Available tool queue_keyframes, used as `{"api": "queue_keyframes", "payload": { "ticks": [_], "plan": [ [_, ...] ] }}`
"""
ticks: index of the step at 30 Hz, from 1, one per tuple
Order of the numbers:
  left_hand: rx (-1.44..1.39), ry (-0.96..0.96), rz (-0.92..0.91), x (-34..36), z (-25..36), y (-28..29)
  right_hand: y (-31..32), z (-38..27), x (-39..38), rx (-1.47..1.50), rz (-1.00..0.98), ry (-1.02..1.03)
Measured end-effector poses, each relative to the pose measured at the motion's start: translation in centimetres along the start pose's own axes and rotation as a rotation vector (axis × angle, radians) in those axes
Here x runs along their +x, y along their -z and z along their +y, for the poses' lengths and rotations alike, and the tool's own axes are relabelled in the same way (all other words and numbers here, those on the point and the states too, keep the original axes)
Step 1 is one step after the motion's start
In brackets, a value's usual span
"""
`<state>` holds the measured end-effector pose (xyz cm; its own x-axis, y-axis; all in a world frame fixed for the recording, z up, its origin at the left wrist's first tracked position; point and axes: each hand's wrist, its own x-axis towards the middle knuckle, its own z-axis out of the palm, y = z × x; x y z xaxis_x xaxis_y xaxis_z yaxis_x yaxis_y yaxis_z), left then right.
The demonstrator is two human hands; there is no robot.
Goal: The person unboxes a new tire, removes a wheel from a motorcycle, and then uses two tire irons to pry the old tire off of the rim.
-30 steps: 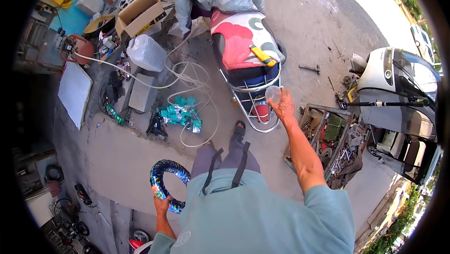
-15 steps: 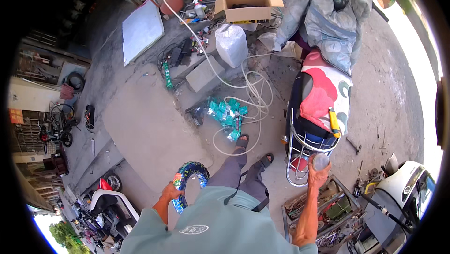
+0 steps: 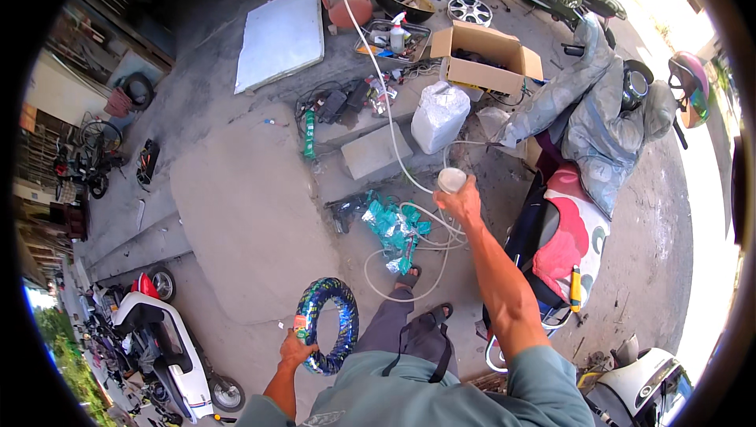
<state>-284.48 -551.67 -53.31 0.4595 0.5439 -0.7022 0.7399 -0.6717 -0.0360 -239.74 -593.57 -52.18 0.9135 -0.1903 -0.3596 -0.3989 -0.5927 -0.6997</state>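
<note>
Carrying a cup [image 3: 451, 180] away from the scooter [image 3: 561, 238], a person's right hand [image 3: 465, 200] grips it by the side above a pale hose [image 3: 391, 121], near teal wrappers [image 3: 394, 226]. Half a second earlier, the cup was at the scooter's rear. The left hand [image 3: 297, 346] remains closed on the lower left of a tyre [image 3: 347, 324], beside the person's legs. The shift apparently takes the work off the scooter, leaving neither hand free.

A glossy, blue-patterned tyre [image 3: 350, 326], hole toward the camera, was held at seven o'clock; a whitish round cup [image 3: 451, 180], near three.
</note>
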Motion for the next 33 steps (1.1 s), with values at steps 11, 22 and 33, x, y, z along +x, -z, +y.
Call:
{"api": "queue_keyframes", "payload": {
  "ticks": [11,22,33],
  "plan": [
    [-0.367,0.151,-0.151,4.8,-6.9,-5.2,-2.5,-5.4,-2.6,0.223,-0.111,0.319],
    [0.15,-0.145,-0.126,8.4,0.9,0.9,9.4,25.2,-29.7,0.296,0.438,-0.481],
    [0.536,-0.791,0.251,-1.9,21.2,13.2,20.8,31.1,-18.7,-0.609,0.689,-0.409]
  ]
}}
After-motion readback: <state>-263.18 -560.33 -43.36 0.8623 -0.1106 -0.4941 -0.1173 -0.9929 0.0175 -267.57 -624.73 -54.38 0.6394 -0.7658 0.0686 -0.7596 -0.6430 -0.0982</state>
